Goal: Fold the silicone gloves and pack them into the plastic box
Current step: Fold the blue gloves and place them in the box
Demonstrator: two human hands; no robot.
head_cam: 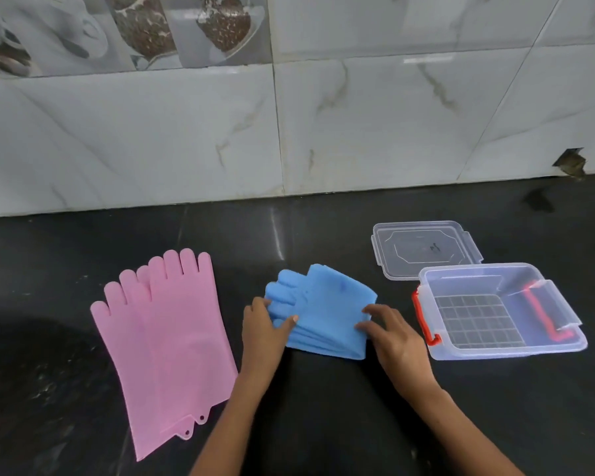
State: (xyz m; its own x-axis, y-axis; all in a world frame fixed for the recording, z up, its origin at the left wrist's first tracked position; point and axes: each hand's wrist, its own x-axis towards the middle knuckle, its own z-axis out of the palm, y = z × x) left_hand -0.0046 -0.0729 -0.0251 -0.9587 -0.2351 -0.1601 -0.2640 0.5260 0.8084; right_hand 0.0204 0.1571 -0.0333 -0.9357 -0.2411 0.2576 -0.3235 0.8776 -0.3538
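Note:
Folded blue silicone gloves (323, 304) lie in a stack at the middle of the black counter, their fingers pointing left. My left hand (263, 324) grips the stack's left edge near the fingers. My right hand (389, 329) presses and pinches its right edge. Two pink silicone gloves (165, 345) lie flat and unfolded, overlapping, to the left. The clear plastic box (547, 304) with red latches stands open at the right, with nothing in it.
The box's clear lid (423, 249) lies flat behind the box. A tiled wall rises at the back of the counter (323, 424), with a chipped hole (571, 163) at the right.

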